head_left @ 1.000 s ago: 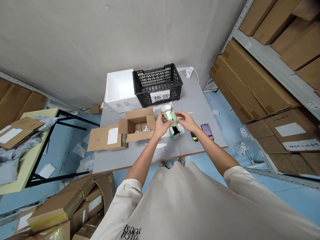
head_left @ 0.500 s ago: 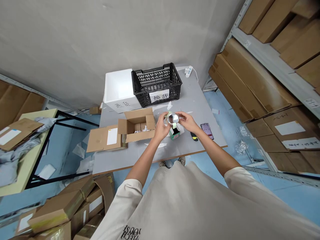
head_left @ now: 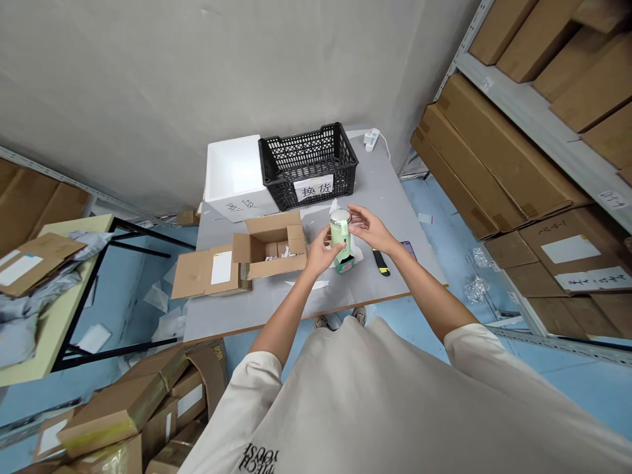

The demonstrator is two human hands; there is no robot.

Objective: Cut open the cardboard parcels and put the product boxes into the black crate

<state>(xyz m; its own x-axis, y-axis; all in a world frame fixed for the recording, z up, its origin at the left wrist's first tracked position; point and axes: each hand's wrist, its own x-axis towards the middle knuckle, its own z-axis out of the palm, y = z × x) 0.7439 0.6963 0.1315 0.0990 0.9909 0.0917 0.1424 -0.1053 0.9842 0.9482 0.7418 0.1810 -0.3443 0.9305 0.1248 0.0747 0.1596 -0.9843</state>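
Grn cup [head_left: 338, 237] swung from end-on to side-on, R hand [head_left: 372, 232] now higher.

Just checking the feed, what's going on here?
A person's left hand holds a pale green, silver-topped cylindrical cup; the right hand is at its upper side. A small green box shows just below the cup. Left of them, an open brown cardboard carton sits on the grey table.

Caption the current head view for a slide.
Left grip around a light-green cup, right grip beside its top, over a gray table with an open cardboard box and black crate.
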